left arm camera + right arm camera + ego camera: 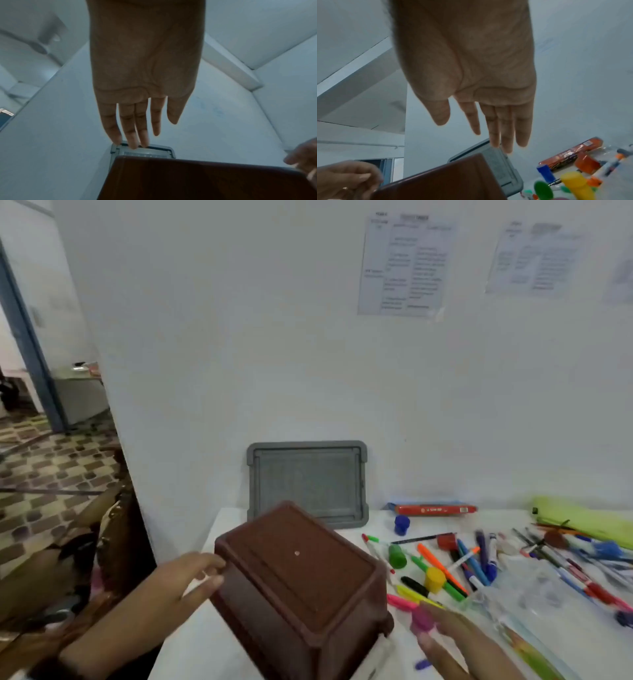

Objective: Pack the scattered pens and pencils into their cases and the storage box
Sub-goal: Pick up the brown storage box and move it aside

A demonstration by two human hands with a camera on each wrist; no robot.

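Note:
A brown storage box [301, 580] lies tipped over on the white table [212, 642], its bottom turned up towards me. My left hand [197, 575] reaches its left edge with straight fingers, the tips at the rim. My right hand [442, 633] hovers flat just right of the box, holding nothing. Scattered pens and markers [455, 563] cover the table to the right. In the left wrist view the left hand [137, 128] is spread above the box [188, 180]. The right wrist view shows the right hand [498, 128] spread over the box [445, 181].
The grey box lid [308, 481] leans on the wall behind the box. A red pencil case [435, 509], a green pouch [582, 522] and a clear plastic case [534, 587] lie to the right. Left of the table stands a dark wooden chair [113, 542].

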